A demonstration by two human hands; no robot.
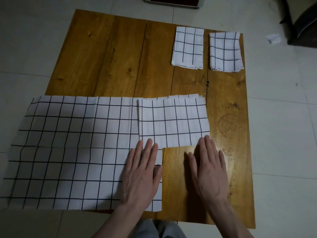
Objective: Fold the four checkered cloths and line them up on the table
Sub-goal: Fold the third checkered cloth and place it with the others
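Two folded white checkered cloths lie side by side at the table's far right: one [188, 47] and another [225, 51] to its right. A partly folded cloth [173, 121] lies mid-table, overlapping a large unfolded checkered cloth [68, 152] that spreads over the left half and hangs past the table's left edge. My left hand [142, 174] rests flat, fingers straight, on the large cloth's right edge. My right hand [207, 169] lies flat on the bare wood, fingertips touching the partly folded cloth's near right corner.
The low wooden table [109, 57] stands on a pale tiled floor. A dark object [301, 23] sits at the far right, a scrap of white paper [273, 38] beside it. A red-and-white item [173, 0] lies beyond the far edge.
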